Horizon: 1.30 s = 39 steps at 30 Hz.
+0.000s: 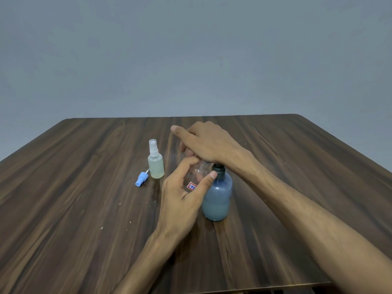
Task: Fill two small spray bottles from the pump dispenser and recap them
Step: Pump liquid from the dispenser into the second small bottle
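Note:
My left hand (183, 192) grips a small clear spray bottle (196, 176) with a red-edged label, uncapped, held close against the neck of the pump dispenser (217, 200), a blue bottle with milky liquid and a dark collar. My right hand (209, 143) lies flat on top of the pump head, fingers stretched out to the left, and hides the nozzle. A second small spray bottle (156, 164), capped with a clear sprayer and holding pale liquid, stands to the left. A loose blue spray cap (141, 179) lies on its side beside that bottle.
Everything sits on a dark wooden table (84, 198) whose far edge meets a plain grey wall. Small light crumbs dot the tabletop to the left of my left forearm.

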Motion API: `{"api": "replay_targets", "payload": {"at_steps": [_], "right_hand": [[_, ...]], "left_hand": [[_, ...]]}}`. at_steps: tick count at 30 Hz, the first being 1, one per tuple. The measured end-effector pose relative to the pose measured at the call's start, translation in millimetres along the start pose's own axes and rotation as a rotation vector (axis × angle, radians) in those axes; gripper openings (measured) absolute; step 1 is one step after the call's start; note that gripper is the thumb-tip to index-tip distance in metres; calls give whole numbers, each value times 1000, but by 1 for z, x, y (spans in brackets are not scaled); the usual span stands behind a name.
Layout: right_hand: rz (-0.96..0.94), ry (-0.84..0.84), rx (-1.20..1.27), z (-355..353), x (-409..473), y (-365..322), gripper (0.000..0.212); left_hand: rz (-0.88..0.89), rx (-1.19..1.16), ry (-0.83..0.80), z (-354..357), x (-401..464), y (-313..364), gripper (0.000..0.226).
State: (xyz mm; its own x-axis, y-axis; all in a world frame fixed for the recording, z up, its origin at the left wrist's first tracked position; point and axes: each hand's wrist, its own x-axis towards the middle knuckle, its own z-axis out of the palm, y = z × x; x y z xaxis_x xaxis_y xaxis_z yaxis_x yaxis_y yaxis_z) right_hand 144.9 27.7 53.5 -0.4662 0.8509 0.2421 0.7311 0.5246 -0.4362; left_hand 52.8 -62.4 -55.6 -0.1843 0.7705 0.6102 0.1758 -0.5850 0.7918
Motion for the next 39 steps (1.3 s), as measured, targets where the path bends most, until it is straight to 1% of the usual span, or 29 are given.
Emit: {"api": "replay_targets", "payload": {"at_steps": [3, 5, 12, 17, 21, 26, 31, 36, 39], "right_hand": [[-29, 113, 32, -2, -3, 1, 75], [-56, 143, 3, -3, -2, -1, 75], [6, 92, -3, 2, -5, 0, 74], [-34, 97, 7, -4, -1, -2, 78], [-8, 66, 6, 0, -4, -1, 74], [-59, 70, -6, -6, -2, -4, 79], [-21, 30, 8, 0, -5, -3, 75], [-50, 68, 26, -6, -3, -4, 77], [-43, 54, 38, -4, -3, -3, 77]], "left_hand": [[-4, 12, 6, 1, 0, 3, 26], [-7, 18, 17, 1, 0, 3, 28], [-42, 47, 20, 2, 3, -1, 30], [-57, 8, 19, 0, 4, 1, 30], [-92, -3, 16, 2, 4, 0, 27], [-86, -12, 13, 2, 3, 2, 26], [-100, -1, 16, 2, 3, 0, 26], [-89, -3, 28, 3, 2, 1, 27], [-80, -1, 31, 3, 3, 2, 26]]}}
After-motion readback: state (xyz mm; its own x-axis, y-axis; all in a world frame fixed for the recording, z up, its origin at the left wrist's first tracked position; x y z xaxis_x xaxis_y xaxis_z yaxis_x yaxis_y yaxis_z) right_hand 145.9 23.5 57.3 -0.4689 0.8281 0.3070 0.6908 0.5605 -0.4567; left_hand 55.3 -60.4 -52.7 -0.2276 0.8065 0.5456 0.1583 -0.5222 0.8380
